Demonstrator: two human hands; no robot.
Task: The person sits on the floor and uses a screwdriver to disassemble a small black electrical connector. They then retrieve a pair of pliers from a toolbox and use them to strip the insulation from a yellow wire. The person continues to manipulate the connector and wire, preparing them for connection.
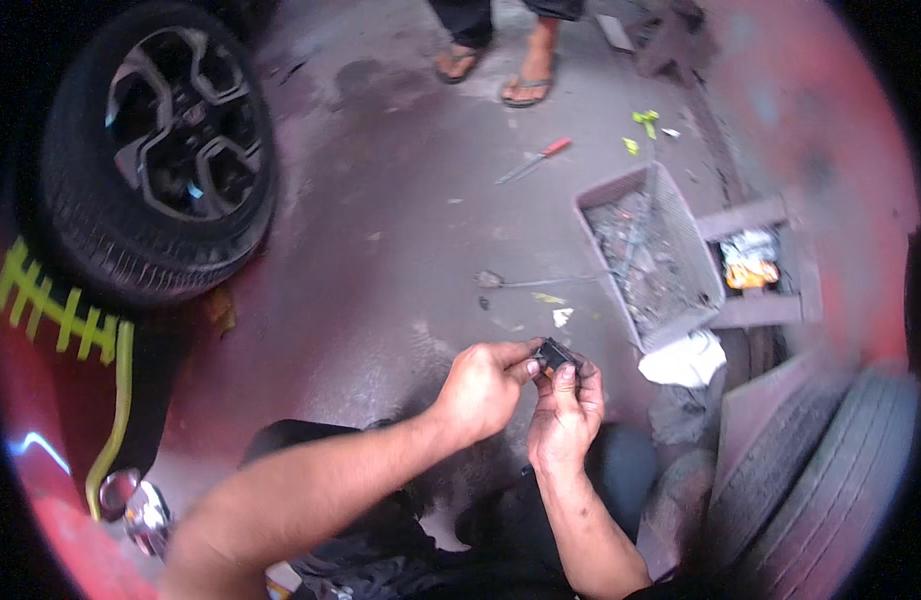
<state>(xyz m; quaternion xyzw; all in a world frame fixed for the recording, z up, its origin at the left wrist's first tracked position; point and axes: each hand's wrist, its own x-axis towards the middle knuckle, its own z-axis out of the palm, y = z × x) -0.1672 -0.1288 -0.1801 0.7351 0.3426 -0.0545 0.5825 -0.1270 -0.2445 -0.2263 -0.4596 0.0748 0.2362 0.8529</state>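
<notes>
We look down at our two bare hands meeting above a worn, grey-and-reddish floor point(370, 250). A small, black, blocky part point(554, 354) lies at the right hand point(568, 412), held between thumb and fingers. The left hand point(483, 388) reaches it from the left, fingertips narrowed to a pinch at its left end. Its long axis seems to slant from upper left to lower right; both hands touch it, neither nearer.

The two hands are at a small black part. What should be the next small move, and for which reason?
Perhaps turn the black part slightly with the right hand, which seems to grip it: the left hand meets it at its left side, and the hands partly hide it from this view.
</notes>
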